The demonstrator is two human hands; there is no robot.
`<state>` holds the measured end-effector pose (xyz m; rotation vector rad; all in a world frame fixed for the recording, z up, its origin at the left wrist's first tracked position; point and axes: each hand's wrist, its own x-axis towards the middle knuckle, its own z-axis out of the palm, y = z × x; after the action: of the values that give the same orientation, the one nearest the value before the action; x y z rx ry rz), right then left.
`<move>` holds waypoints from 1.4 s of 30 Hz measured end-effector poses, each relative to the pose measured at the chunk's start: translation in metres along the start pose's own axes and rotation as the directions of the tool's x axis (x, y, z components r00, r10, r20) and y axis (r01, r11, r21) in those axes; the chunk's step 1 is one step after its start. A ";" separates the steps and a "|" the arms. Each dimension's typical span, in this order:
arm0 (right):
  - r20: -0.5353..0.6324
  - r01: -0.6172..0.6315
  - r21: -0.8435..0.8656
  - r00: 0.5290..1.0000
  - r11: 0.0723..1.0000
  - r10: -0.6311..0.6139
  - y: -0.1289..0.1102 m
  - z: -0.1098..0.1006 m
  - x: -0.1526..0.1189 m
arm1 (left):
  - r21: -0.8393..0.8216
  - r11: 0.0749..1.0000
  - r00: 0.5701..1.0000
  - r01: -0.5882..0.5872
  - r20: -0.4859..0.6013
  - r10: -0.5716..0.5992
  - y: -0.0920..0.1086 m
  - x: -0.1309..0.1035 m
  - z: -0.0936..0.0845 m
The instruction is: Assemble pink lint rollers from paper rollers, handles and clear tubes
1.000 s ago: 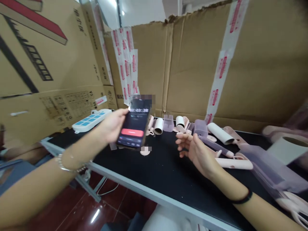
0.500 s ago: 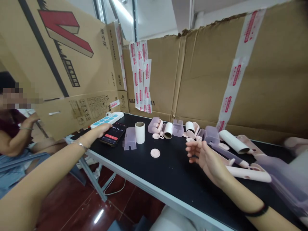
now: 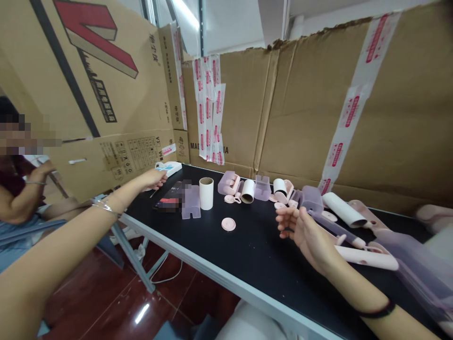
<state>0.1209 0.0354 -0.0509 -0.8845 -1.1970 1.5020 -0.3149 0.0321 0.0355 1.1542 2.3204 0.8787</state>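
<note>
My left hand (image 3: pixel 155 179) hovers at the left end of the table, between a phone (image 3: pixel 169 197) and a white-and-blue power strip (image 3: pixel 173 167). Its fingers look bent, too small and partly hidden to show whether they grip anything. The dark phone lies beside a translucent purple holder (image 3: pixel 191 203) and an upright white tube (image 3: pixel 206 193). Empty and loosely curved, my right hand (image 3: pixel 304 233) is open over the right side. Near it lie a slim purple translucent part (image 3: pixel 338 227) and a long pale pink part (image 3: pixel 371 258). A round pink lid (image 3: pixel 228 224) lies flat between my hands.
Along the back are more purple parts (image 3: pixel 262 188), a white tube on its side (image 3: pixel 248 191) and another long white tube (image 3: pixel 345 210). Taped cardboard panels (image 3: pixel 300 108) wall the black table (image 3: pixel 247 264). A seated person (image 3: pixel 21 189) is at far left.
My left hand has moved off the phone, upward toward the power strip. The phone's screen has changed, showing different digits. My right hand stays almost where it was.
</note>
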 end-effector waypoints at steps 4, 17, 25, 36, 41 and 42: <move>-0.044 0.171 -0.054 0.984 0.984 -0.174 0.002 -0.003 0.004 | 0.001 0.964 0.952 -0.267 -0.155 0.264 0.032 -0.036 -0.007; -0.410 0.690 -0.418 0.438 0.591 -0.800 -0.108 -0.079 -0.008 | 0.272 0.255 0.334 -0.928 0.305 0.892 0.150 -0.162 0.154; -0.363 0.320 -0.754 0.525 0.574 -0.770 -0.122 -0.153 -0.020 | 0.275 0.277 0.358 -0.921 0.314 0.879 0.166 -0.129 0.203; -0.164 0.105 -0.970 0.376 0.218 -0.912 -0.118 -0.158 -0.100 | 0.279 0.263 0.356 -0.924 0.373 0.857 0.146 -0.121 0.223; -0.205 -0.208 -0.974 0.657 0.088 -0.725 -0.082 -0.175 -0.189 | 0.248 0.189 0.287 -0.950 0.456 0.843 0.145 -0.142 0.231; -0.260 -0.292 -0.955 0.733 0.053 -0.628 -0.074 -0.182 -0.203 | 0.249 0.173 0.277 -0.953 0.479 0.833 0.145 -0.145 0.232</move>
<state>0.3603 -0.1131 -0.0314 -1.8720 -1.6160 -0.3290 -0.0124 0.0638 -0.0214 2.8761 1.4262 0.3097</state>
